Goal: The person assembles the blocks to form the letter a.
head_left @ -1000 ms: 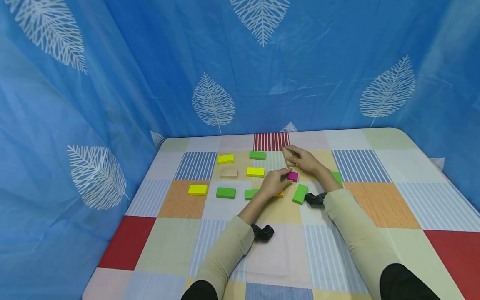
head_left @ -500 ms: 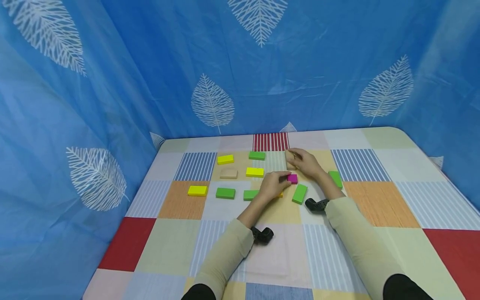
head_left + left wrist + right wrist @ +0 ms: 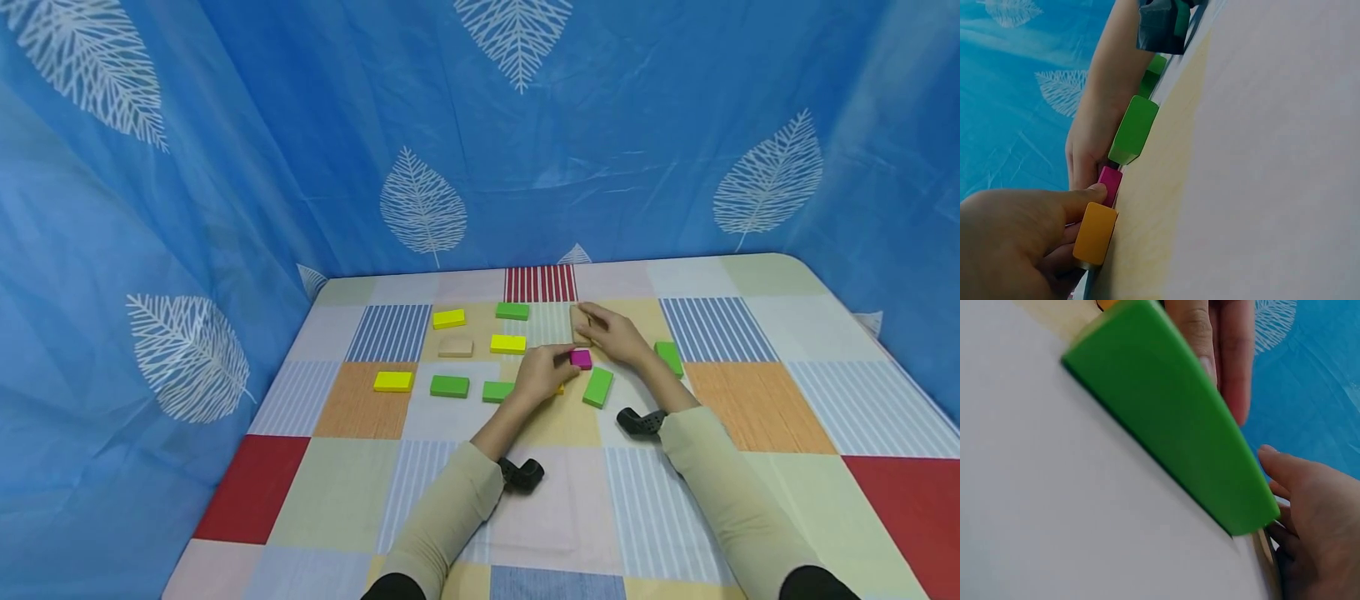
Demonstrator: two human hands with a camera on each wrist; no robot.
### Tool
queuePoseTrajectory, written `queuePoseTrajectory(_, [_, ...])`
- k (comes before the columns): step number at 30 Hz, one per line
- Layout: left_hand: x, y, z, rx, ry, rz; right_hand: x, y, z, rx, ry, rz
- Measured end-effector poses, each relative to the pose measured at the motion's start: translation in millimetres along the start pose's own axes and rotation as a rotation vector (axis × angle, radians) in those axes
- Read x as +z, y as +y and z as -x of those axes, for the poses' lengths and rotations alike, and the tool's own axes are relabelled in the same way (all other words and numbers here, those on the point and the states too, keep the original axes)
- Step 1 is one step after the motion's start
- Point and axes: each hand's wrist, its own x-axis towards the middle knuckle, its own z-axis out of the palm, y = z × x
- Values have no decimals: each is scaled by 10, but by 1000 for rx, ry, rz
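My left hand [image 3: 540, 373] pinches a small magenta block [image 3: 581, 359] between thumb and fingers; in the left wrist view the thumb lies against the magenta block [image 3: 1110, 184]. Just beyond it, my right hand [image 3: 618, 335] grips a plain wooden block [image 3: 579, 325], which stands close behind the magenta one. An orange block [image 3: 1095, 233] sits beside the left fingers, mostly covered by that hand from above. Toward me lies a green block [image 3: 598, 388], which fills much of the right wrist view and partly hides the right fingers there.
Several other blocks lie flat to the left, among them a yellow block [image 3: 393, 382], a green block [image 3: 449, 386] and a wooden block [image 3: 456, 347]. Another green block [image 3: 669, 359] is beside the right forearm. A blue leaf-print curtain [image 3: 615, 150] rises behind the patchwork-covered table [image 3: 555, 500].
The right hand has drawn the wooden block slightly toward me, closer to the magenta block. The left hand has stayed nearly in place with the magenta block.
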Motion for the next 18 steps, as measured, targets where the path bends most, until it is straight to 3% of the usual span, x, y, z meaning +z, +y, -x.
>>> queuePoseTrajectory(7, [18, -4, -14, -36, 38, 26, -27, 20, 42, -32, -16, -18])
queuePoseTrajectory(18, [54, -31, -30, -87, 75, -12, 20, 36, 48, -39, -7, -6])
